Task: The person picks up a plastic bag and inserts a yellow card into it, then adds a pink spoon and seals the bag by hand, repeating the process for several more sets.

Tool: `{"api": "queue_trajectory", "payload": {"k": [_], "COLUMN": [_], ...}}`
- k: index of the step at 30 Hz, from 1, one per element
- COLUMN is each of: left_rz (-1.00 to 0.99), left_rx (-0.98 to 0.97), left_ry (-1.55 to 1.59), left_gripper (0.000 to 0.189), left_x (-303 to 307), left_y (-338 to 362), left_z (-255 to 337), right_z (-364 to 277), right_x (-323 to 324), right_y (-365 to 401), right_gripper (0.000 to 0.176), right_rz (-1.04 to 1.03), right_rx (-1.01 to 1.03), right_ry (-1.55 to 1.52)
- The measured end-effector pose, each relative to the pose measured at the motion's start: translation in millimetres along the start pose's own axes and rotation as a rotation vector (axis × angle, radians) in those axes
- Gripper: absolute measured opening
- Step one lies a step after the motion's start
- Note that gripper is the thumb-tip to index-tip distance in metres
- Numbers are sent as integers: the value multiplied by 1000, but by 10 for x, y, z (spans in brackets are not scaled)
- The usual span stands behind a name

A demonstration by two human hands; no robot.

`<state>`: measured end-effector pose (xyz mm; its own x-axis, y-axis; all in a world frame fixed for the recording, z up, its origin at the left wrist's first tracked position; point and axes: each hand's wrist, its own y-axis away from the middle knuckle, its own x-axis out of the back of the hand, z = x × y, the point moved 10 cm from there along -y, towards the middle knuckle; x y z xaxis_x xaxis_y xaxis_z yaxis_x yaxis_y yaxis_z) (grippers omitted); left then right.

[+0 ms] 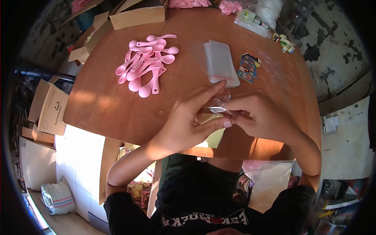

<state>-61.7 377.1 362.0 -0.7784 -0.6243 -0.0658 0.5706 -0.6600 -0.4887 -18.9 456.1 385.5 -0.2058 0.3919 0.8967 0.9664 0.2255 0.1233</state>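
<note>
Packing seems under way: our left hand (188,123) and right hand (264,117) both pinch a small bag (216,105). Next, we think, it needs pressing shut.

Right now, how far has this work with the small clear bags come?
Done: no filled bag shows clearly near the hands. In hand: the left hand and the right hand pinch one small clear bag above the table; what is inside it is unclear. Left: the pink spoons lie loose in a pile, and a stack of empty bags lies beside the colourful cards.
</note>
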Motion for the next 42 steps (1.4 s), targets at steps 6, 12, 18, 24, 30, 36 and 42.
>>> {"api": "queue_trajectory", "payload": {"k": [6,12,18,24,30,36,42], "left_rz": [-147,-10,-16,48,13,-37,-175], "left_rx": [335,466,437,384,372,402,403], "left_ry": [-246,44,31,81,168,41,4], "left_gripper": [34,25,33,38,39,45,40], "left_x": [263,450,558,668,594,403,22], "left_y": [415,702,706,602,514,431,381], "left_z": [-272,-536,-575,-510,-581,-622,-586], "right_z": [104,1048,1488,1642,1339,678,265], "right_x": [69,217,162,250,816,484,-116], "right_y": [-516,-2050,-2988,-2882,-1413,-351,-76], "right_gripper": [26,32,28,24,20,23,23], "right_rz": [-207,365,625,550,896,350,11], "right_rx": [197,57,32,-123,88,5,245], "right_ry": [-677,-31,87,21,-749,-796,-693]}}
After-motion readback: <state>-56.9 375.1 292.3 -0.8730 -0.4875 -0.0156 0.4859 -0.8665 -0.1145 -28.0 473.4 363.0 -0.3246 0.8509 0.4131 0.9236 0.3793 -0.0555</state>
